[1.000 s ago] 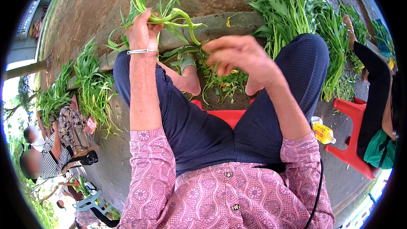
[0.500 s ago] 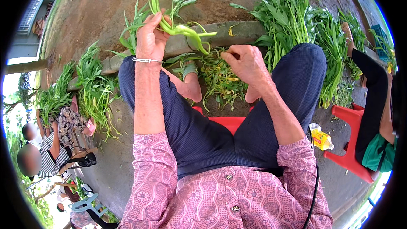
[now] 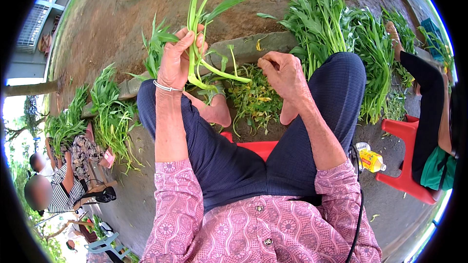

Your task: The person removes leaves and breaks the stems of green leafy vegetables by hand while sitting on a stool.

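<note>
In my left hand [image 3: 181,58] are a few stems of water spinach [image 3: 192,17], closed between thumb and fingers. Their leafy ends point up and away, and the pale cut ends bend down to the right. My right hand [image 3: 287,75] is raised above my right knee, thumb and forefinger pinched; whatever is between them, if anything, is too small to make out. It is apart from the stems. Between my feet lies a heap of plucked green and yellowed leaves [image 3: 256,95]. A bunch of water spinach [image 3: 156,48] rests just beyond my left hand.
Large water spinach piles [image 3: 324,22] lie at the right beside a stone kerb [image 3: 243,51], with another pile [image 3: 109,117] at the left. A yellow-labelled bottle [image 3: 372,160] and a red stool [image 3: 402,175] with a seated person stand right. Other people sit at the far left.
My left hand has shifted slightly right and turned the stems more upright, so longer leaves now show. My right hand stays nearly in place, still pinched.
</note>
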Demonstrator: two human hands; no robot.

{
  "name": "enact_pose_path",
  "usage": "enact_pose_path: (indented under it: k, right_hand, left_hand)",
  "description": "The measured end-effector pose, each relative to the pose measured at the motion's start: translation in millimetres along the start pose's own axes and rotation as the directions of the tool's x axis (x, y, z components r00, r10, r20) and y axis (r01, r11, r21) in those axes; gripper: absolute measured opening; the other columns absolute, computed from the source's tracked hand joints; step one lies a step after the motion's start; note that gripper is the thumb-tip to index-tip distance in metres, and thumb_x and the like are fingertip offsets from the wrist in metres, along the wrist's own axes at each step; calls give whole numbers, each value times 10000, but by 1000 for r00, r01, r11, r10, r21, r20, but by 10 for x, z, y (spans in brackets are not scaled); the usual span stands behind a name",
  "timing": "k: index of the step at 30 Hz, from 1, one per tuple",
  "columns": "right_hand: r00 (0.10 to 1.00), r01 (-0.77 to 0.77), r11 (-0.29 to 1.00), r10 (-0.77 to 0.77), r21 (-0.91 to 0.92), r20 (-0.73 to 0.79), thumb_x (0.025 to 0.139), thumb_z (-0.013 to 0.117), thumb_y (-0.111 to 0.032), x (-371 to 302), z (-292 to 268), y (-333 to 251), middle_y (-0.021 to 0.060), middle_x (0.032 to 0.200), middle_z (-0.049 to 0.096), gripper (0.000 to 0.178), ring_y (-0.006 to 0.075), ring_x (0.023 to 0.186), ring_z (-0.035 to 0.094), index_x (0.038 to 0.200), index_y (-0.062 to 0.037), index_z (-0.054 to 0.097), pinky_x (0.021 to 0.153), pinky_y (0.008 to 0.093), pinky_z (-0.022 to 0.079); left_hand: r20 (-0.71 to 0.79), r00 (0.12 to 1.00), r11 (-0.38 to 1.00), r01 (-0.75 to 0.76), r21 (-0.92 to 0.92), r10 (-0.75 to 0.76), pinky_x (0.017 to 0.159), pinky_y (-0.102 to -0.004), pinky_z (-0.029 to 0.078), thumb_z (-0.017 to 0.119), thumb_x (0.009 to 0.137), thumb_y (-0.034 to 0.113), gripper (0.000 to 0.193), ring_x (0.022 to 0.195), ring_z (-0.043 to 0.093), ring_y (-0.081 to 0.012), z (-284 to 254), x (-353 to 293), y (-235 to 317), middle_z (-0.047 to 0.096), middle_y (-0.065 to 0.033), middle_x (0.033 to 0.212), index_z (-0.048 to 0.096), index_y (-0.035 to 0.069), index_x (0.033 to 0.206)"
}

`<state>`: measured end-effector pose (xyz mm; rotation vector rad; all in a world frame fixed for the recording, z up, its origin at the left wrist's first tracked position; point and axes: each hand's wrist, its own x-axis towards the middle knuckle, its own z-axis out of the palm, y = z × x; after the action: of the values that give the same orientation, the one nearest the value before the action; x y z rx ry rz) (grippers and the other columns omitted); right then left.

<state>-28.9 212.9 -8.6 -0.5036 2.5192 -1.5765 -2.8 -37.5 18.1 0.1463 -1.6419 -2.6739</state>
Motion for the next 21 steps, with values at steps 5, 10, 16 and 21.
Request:
enact_pose_path:
  k: [5,10,16,21]
  right_hand:
    - [1000,5,996,-3,93,-30,817,607,-140,9,27,28,174,610,586,163,276,549,600,805,16,655,562,355,467]
    - [999,30,992,-25,122,-39,811,604,-127,12,34,42,174,614,586,154,262,542,593,809,17,656,560,350,467]
    - [999,35,992,-31,117,-40,809,598,-118,14,37,63,172,606,583,150,246,531,584,808,20,657,548,341,461]
    - [999,-1,990,6,140,-33,814,597,-118,23,12,22,175,605,585,159,227,516,578,819,29,659,536,335,454]
  left_hand:
    - [22,1000,995,-9,95,7,584,-234,449,564,929,226,304,721,540,-128,70,-2,-61,542,-4,795,558,4,1138]
    - [16,1000,992,24,127,-27,599,-237,439,571,927,205,308,711,548,-124,117,-9,-86,568,-11,810,556,-8,1149]
    - [31,998,997,59,50,-61,669,-246,444,581,919,160,251,700,521,-101,195,-15,-108,574,-26,793,598,-34,1076]
    - [66,993,995,95,29,-96,603,-229,420,591,915,210,310,703,531,-124,174,3,-164,556,-5,810,556,-9,1132]
